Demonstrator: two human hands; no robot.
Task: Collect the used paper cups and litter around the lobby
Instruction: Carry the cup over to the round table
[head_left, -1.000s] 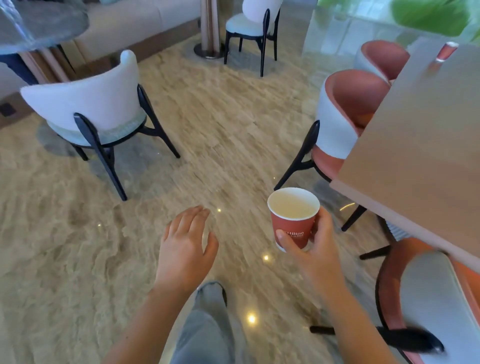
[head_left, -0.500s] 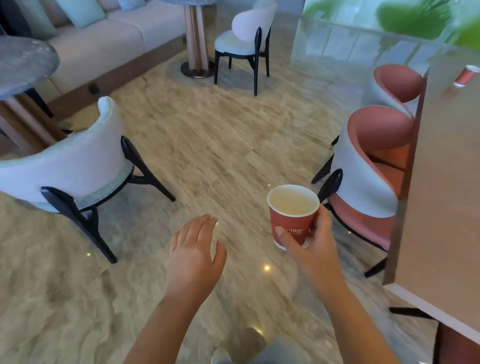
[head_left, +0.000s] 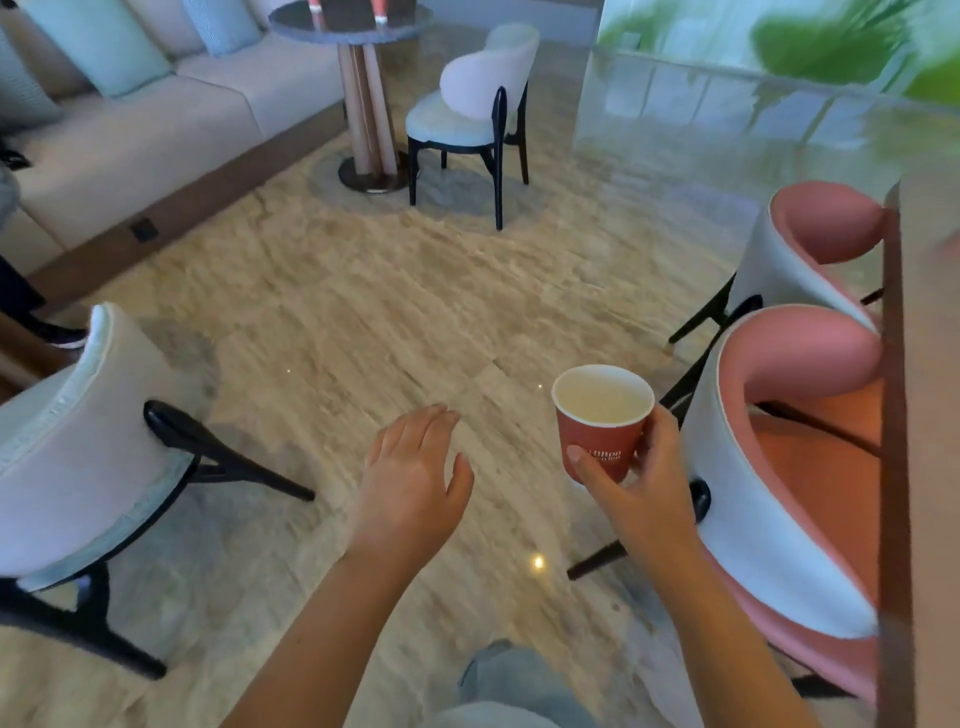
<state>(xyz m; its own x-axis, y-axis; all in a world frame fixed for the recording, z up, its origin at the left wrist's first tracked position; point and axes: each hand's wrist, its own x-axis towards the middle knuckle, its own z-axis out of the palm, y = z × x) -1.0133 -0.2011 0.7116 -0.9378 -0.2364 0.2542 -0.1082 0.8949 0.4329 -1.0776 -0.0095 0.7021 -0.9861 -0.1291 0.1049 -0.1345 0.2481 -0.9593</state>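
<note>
– Red paper cup (head_left: 602, 431): where is it?
– In the right hand (head_left: 644, 499), upright, mouth up. The thumb is on the near wall and the fingers are curled round the far one. It hangs above the veined floor (head_left: 363, 312), just beside the pink chair (head_left: 769, 519).
– And the left hand (head_left: 410, 483)?
– It holds nothing. The fingers are loose and nearly straight, palm down, left of the cup and apart from it.
– What does the coming move turn on?
– Two reddish shapes (head_left: 379, 10) stand on the round table (head_left: 353, 28), far ahead and to the left. They are likely more cups, though too blurred to be sure. They lie on the free hand's side, so I judge the left hand the natural one to take them, keeping each cup's axis vertical.
– Anything inside the held one?
– The inside looks pale; I cannot tell.
</note>
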